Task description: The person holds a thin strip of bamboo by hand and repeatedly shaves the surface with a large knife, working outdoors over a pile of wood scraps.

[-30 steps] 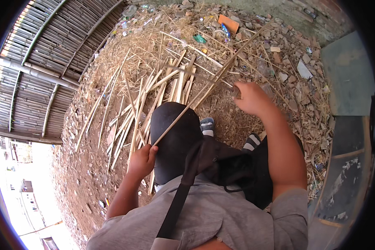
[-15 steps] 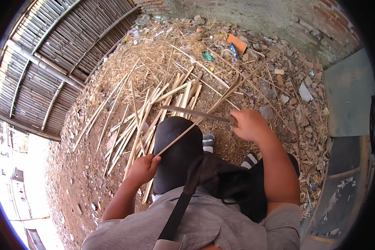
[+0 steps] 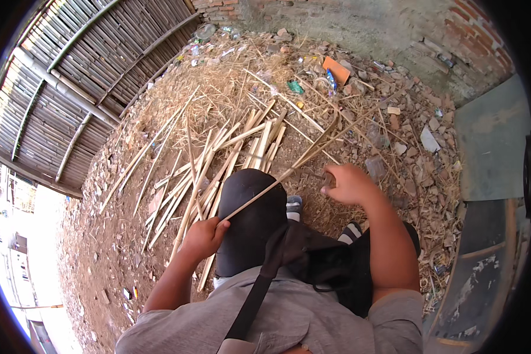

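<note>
My left hand is closed round the near end of a long, thin bamboo strip. The strip slants across my black-clad knee toward the far right, and its far part looks split into several lengths. My right hand grips a long-bladed knife by its handle. Its dark blade points left and crosses the strip just beyond the knee. The blade is partly hidden behind the strip and looks blurred, so I cannot tell whether they touch.
Cut bamboo pieces lie heaped beyond and left of my knee. Straw, rubble and an orange tile piece cover the ground farther off. A bamboo fence stands at the left, a wall at the back, grey panels at the right.
The knife has dropped from above the strip to a lower place across it, and my right hand has shifted slightly down. My left hand keeps its hold on the strip.
</note>
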Available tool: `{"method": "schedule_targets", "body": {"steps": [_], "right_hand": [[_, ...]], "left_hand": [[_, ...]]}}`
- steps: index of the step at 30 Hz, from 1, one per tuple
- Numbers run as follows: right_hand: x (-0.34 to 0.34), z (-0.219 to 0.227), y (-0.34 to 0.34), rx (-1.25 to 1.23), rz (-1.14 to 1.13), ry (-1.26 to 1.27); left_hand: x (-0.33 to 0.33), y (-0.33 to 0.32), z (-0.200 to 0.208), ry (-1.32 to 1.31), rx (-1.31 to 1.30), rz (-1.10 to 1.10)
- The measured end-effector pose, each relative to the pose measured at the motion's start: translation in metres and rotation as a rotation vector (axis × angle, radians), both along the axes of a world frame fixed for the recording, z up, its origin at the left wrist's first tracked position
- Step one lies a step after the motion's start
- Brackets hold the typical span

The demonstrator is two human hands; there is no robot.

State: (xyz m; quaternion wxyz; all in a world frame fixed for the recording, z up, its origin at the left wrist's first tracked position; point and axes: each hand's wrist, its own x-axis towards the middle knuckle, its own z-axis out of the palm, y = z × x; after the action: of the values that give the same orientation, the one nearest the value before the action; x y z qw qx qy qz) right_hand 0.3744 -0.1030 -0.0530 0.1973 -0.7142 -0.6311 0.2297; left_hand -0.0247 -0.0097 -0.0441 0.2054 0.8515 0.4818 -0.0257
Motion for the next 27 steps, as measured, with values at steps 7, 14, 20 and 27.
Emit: {"method": "schedule_targets", "body": {"steps": [7,14,20,27], "right_hand": [[0.029,-0.014,0.005,0.101,-0.321,0.016],[0.004,0.008,0.001,-0.069,0.028,-0.122],[0.034,-0.006,0.004,0.029,-0.281,0.043],[0.017,0.006,0.007,-0.158,-0.058,-0.035]], "left_hand": [[0.003,0.0,-0.001,-0.024,-0.033,0.034],[0.008,-0.005,0.01,0.026,0.052,0.018],[0.006,-0.005,-0.002,-0.011,0.104,0.003],[0.006,-0.008,0.003,0.013,0.177,-0.002]]}}
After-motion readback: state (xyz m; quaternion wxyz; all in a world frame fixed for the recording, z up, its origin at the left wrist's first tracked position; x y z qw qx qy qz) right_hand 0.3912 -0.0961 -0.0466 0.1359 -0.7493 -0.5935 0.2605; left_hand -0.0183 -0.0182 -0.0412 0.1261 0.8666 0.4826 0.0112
